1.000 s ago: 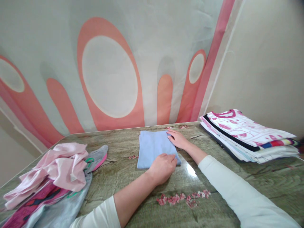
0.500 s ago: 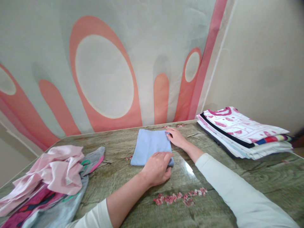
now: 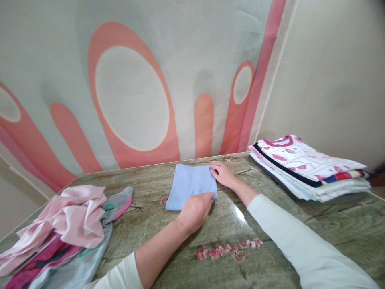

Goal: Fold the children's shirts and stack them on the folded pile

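A light blue folded cloth garment (image 3: pixel 191 182) lies on the wood-patterned table, near its far edge. My left hand (image 3: pixel 197 212) is closed on the near right corner of the garment, its fingertips pinching the edge and lifting it slightly. At the far right corner, my right hand (image 3: pixel 221 173) grips the cloth between thumb and fingers. The garment's exact kind cannot be made out in its folded state.
A loose heap of clothes, with a pink garment (image 3: pixel 75 216) on top and a grey one (image 3: pixel 118 202) beside it, lies at the left. On the right stands a folded stack topped by a white-and-pink shirt (image 3: pixel 306 158). A patterned wall (image 3: pixel 132 96) rises behind the table (image 3: pixel 168 257).
My left hand has closed on the near right corner of the blue garment and raised it a little inward. My right hand stays at the far corner.
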Motion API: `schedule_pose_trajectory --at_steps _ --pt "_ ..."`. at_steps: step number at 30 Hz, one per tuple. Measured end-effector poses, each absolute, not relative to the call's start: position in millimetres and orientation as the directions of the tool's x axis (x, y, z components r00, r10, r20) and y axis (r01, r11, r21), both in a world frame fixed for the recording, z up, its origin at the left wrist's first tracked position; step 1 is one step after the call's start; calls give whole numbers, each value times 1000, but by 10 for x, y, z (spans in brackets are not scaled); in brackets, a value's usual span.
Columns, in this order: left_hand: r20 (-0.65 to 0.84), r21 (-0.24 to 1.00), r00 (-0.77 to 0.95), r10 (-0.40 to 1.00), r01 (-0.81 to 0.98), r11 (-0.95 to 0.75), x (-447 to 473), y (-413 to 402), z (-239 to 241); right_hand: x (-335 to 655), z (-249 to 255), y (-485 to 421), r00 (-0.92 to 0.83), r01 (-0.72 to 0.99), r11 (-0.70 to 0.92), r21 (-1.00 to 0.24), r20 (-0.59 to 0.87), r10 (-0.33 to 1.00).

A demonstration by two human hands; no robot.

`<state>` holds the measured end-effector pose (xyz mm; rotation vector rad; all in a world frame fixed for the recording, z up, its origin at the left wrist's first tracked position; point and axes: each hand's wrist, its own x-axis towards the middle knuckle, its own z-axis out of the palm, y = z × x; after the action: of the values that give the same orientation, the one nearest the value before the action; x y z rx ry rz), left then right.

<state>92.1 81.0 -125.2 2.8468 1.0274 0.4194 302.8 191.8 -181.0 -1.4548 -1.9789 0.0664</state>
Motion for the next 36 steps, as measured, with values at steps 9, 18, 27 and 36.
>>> schedule_pose_trajectory --at_steps 9,18,27,36 --pt "186 149 845 501 479 -865 935 775 -1225 3033 -1830 1940 -147 839 369 -401 485 862" --pt "44 125 901 432 424 -897 842 749 -1170 2960 -1758 1831 -326 859 434 -273 361 874" --pt "22 112 511 859 853 -510 400 1314 -1336 2686 -1528 1626 -175 955 247 -163 361 916" --pt "71 142 383 921 910 -390 427 1336 -1451 2052 -1499 1121 -330 909 366 -196 196 924"
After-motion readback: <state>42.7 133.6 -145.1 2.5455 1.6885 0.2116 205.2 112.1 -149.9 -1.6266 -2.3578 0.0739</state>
